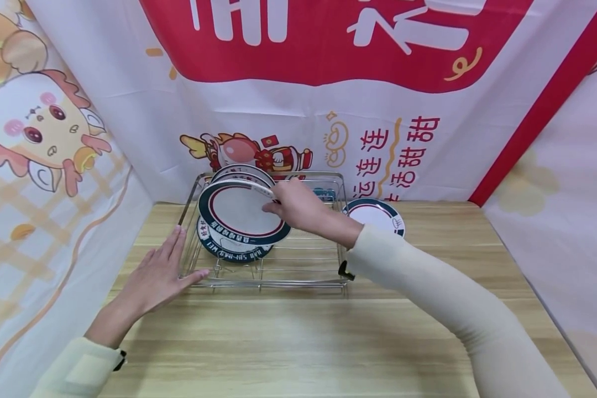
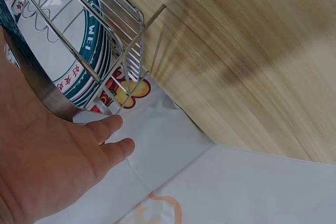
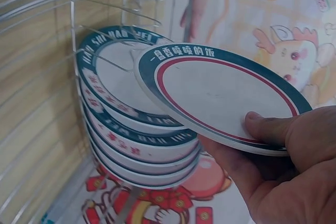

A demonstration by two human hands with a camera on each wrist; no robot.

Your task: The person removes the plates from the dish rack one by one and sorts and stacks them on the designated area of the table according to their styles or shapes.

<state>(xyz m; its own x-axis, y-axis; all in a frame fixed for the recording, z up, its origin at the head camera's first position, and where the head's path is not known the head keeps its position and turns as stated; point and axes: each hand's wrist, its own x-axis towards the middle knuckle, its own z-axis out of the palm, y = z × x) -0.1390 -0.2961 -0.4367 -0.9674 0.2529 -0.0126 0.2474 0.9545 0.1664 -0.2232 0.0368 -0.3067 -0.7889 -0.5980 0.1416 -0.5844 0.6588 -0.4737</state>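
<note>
My right hand [image 1: 300,205] pinches the edge of a plate [image 1: 244,213] with a dark green rim and a red inner ring, thumb on its upper face in the right wrist view. That plate is tilted above the left part of a wire dish rack [image 1: 303,283]. Behind and below it, several more green-rimmed plates [image 3: 139,145] stand leaning together in the rack. At the rack's left front corner, my left hand [image 1: 161,276] rests against the frame with its fingers extended. The left wrist view shows this hand [image 2: 58,150] beside the rack's metal side.
Another green-rimmed plate [image 1: 373,214] lies on the wooden table [image 1: 298,342] to the right of the rack, partly hidden by the right arm. A small blue-green item [image 1: 324,193] shows at the rack's back right. Printed cloth [image 1: 278,99] hangs close behind and on both sides.
</note>
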